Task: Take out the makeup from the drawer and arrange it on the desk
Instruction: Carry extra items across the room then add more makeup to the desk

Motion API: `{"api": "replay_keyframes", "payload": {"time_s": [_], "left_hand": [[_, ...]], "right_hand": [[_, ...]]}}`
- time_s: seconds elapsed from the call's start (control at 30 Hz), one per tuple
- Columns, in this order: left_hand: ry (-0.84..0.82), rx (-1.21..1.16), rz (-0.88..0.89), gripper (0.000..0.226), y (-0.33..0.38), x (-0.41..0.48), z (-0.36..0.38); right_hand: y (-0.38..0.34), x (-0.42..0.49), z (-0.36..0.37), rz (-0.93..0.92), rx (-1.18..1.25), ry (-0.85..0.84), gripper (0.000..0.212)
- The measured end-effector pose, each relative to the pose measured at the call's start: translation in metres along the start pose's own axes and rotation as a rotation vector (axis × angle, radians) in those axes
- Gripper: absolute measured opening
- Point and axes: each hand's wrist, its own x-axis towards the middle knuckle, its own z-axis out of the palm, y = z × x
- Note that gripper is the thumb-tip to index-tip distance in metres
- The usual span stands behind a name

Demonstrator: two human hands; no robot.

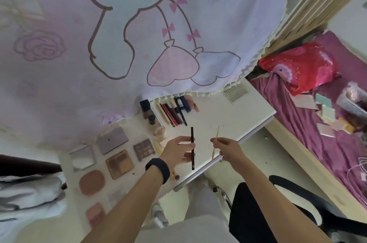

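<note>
My left hand pinches a long black makeup pencil, held upright above the white desk. My right hand pinches a thin tan stick-like pencil, also upright, near the desk's front edge. A row of several pencils and tubes lies at the back of the desk. Foundation bottles lie beside that row. Several palettes and compacts are spread on the left part of the desk. The drawer is out of sight.
A pink cartoon curtain hangs over the back of the desk. To the right is a bed with a purple sheet and a red pillow. A black chair stands behind my right arm. White fabric lies at the left.
</note>
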Motion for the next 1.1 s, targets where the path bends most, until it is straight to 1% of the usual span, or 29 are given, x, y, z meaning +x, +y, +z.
{"api": "replay_keyframes", "payload": {"time_s": [0.1,0.2,0.3,0.43,0.53,0.6,0.67,0.83,0.87,0.97,1.0,1.03,1.1], "left_hand": [[0.037,-0.026,-0.021,0.028,0.008,0.02,0.015],[0.096,-0.075,-0.02,0.026,0.018,0.045,0.031],[0.201,-0.116,-0.038,0.024,0.025,0.076,0.049],[0.325,-0.231,-0.058,0.021,0.029,0.115,0.068],[0.413,-0.326,-0.043,0.017,0.026,0.132,0.076],[0.45,-0.377,-0.037,0.015,0.022,0.138,0.079],[0.474,-0.403,-0.033,0.015,0.017,0.143,0.079],[0.508,-0.401,-0.022,0.016,0.015,0.153,0.079],[0.511,-0.402,-0.021,0.016,0.016,0.154,0.08],[0.506,-0.404,-0.021,0.015,0.016,0.155,0.083],[0.512,-0.399,-0.019,0.014,0.016,0.154,0.084],[0.52,-0.393,-0.015,0.013,0.017,0.154,0.085],[0.545,-0.377,0.001,0.013,0.02,0.152,0.086]], "right_hand": [[-0.021,0.056,-0.011,-0.033,-0.143,0.04,0.022],[-0.046,0.116,-0.015,-0.093,-0.302,0.039,0.022],[-0.068,0.169,-0.011,-0.145,-0.477,-0.031,0.016],[-0.08,0.217,0.0,-0.143,-0.623,-0.116,0.008],[-0.08,0.237,0.006,-0.169,-0.685,-0.13,0.016],[-0.083,0.244,0.009,-0.185,-0.682,-0.131,0.019],[-0.086,0.25,0.011,-0.212,-0.654,-0.127,0.018],[-0.092,0.253,0.008,-0.271,-0.608,-0.109,0.015],[-0.092,0.252,0.006,-0.273,-0.59,-0.121,0.017],[-0.089,0.242,-0.006,-0.263,-0.53,-0.146,0.033],[-0.088,0.235,-0.012,-0.252,-0.488,-0.149,0.033],[-0.086,0.226,-0.018,-0.231,-0.43,-0.16,0.027],[-0.081,0.203,-0.033,-0.157,-0.334,-0.252,0.013]]}}
